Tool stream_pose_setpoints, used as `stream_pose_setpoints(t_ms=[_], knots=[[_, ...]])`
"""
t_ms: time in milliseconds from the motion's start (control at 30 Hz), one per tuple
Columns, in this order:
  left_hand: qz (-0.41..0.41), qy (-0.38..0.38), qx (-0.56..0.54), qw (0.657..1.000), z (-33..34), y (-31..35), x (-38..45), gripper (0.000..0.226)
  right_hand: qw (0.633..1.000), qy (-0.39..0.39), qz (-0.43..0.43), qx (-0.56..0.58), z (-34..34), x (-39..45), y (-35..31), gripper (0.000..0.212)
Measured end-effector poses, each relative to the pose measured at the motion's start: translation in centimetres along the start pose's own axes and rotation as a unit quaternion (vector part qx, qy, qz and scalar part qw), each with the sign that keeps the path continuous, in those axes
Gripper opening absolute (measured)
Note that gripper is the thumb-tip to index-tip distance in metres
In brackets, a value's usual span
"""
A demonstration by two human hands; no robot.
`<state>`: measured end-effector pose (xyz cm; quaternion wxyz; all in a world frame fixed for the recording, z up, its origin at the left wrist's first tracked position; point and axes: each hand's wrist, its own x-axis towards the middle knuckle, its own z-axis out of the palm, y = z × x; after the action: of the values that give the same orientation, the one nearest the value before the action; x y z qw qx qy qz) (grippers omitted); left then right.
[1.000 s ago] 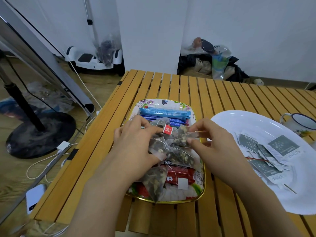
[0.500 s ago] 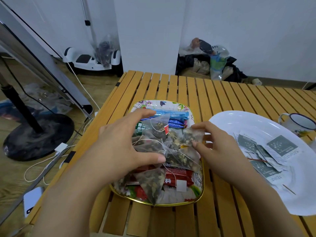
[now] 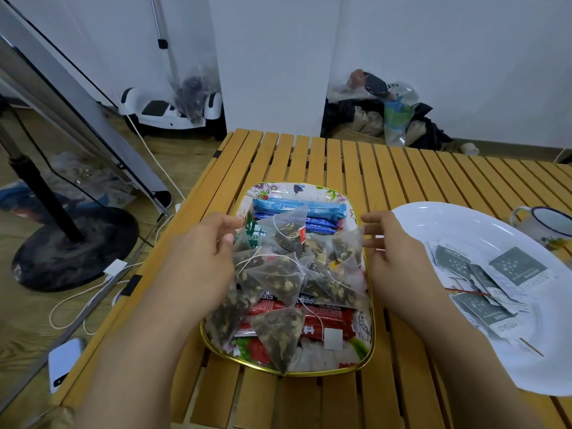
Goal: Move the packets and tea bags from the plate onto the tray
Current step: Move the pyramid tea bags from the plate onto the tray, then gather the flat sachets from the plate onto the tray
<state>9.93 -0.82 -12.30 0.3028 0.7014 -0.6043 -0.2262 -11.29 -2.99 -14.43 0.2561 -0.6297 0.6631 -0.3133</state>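
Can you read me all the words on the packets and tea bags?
None can be read for sure.
Blue foil stick packets: white print, too blurred.
Red foil stick packets: white characters, too blurred.
Green packet: mostly hidden, unreadable.
Grey paper sachets on the white oval plate: print too small.
Red string tag: unreadable.

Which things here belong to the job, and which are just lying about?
Job:
- tray
- plate
- tea bags
- blue packets
- red packets
- grey sachets
- left hand
- right hand

Lying about:
- mug
- phone
- scooter
- stand base
- bags
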Motion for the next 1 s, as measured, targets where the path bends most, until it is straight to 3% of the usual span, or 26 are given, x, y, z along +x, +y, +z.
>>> stream_pose_setpoints(t_ms=[300,433,700,900,1000], knots=[[0.033,0.023,0.022,0.999,0.1,1.1,-0.1,0.033,0.999,0.034,0.001,-0.032,-1.5,-0.5,0.0,0.046],[0.141,0.072,0.039,0.987,0.2,3.6,-1.0,0.028,0.995,0.056,-0.006,-0.080,-3.7,-1.4,0.8,0.033],[0.287,-0.107,0.094,0.947,8.8,8.6,-3.6,0.027,0.971,0.011,0.193,-0.144,-9.6,-2.3,6.6,0.028],[0.303,-0.156,0.147,0.929,13.7,11.3,-4.1,0.028,0.947,0.005,0.270,-0.175,-10.2,-1.9,9.9,0.069],[0.276,-0.203,0.207,0.916,16.2,12.3,-4.5,0.038,0.946,-0.034,0.275,-0.166,-10.2,-1.5,10.5,0.075]])
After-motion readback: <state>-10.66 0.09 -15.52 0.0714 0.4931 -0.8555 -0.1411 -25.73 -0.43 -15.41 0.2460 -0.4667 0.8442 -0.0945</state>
